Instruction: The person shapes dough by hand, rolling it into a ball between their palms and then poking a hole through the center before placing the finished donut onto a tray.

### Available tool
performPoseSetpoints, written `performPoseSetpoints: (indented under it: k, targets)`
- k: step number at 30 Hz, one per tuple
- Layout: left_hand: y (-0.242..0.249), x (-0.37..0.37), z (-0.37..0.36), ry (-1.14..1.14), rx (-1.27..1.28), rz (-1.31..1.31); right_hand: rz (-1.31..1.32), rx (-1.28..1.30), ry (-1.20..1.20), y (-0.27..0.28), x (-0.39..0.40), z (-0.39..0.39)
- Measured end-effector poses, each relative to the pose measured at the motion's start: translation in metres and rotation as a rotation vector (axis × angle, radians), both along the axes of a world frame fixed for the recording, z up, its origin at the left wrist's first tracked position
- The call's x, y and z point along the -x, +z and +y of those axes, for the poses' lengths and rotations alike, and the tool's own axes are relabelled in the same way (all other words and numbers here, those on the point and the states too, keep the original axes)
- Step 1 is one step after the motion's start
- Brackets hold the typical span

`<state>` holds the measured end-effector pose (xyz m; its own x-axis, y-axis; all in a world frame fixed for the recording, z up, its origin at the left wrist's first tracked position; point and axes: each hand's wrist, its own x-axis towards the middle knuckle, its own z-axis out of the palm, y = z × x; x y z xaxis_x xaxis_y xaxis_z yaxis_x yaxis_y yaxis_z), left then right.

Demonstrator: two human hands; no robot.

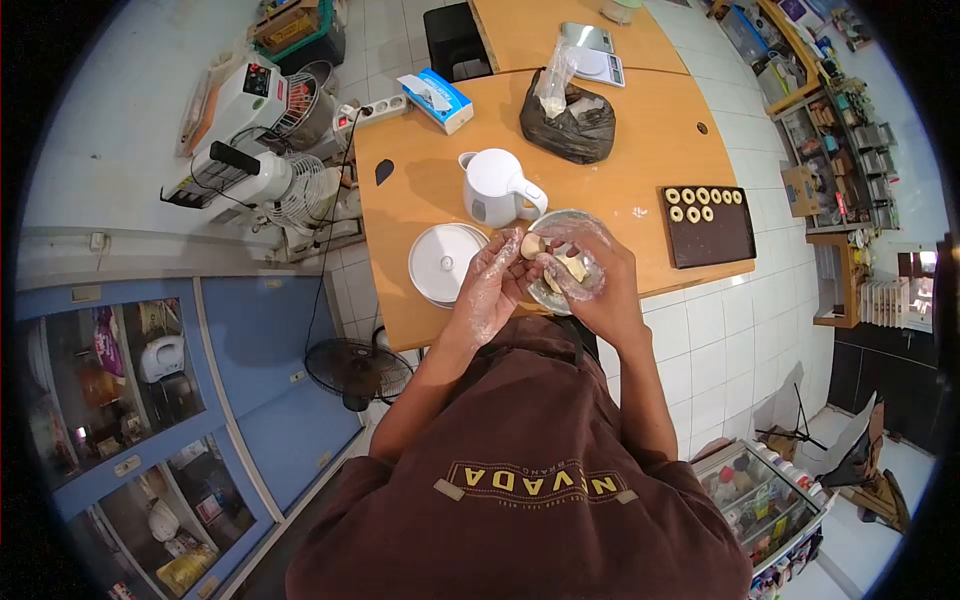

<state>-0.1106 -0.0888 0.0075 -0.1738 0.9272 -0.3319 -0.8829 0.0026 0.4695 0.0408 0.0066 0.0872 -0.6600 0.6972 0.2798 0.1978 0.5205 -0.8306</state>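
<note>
A small pale ball of dough (533, 246) is held between my two floury hands, above the near edge of the wooden table. My left hand (495, 278) has its fingers curled around the ball. My right hand (583, 268) is bent beside it, over a glass bowl (566, 217) with pale dough (568, 273) inside. The palm hides part of the bowl. On the right of the table, a dark baking tray (712, 240) bears several dough rings (689, 196) along its far side.
A white kettle (492, 186) stands just beyond my hands, beside a round white lid (440, 264). Farther back are a black plastic bag (568, 128), a blue box (437, 100) and a scale (599, 66). A black fan (357, 368) is at the lower left.
</note>
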Motion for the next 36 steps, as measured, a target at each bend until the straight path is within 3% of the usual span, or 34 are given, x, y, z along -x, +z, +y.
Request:
performPoseSetpoints:
  k: [4,16,25,28,36]
  targets:
    - [-0.004,-0.002,-0.004,0.030,-0.019,-0.025,0.044,-0.118,0.018,0.001,0.004,-0.001]
    - [0.006,-0.003,-0.006,0.020,-0.008,-0.009,-0.006,-0.132,-0.001,-0.010,0.001,0.003]
    - [0.005,-0.005,-0.005,0.032,0.005,0.008,-0.044,-0.024,0.000,-0.019,-0.002,0.006]
    - [0.011,-0.007,-0.005,0.054,0.006,-0.008,0.066,0.151,-0.056,-0.009,0.002,0.005]
    - [0.010,-0.006,0.002,0.039,-0.028,0.033,0.030,-0.040,0.074,-0.003,-0.006,0.013]
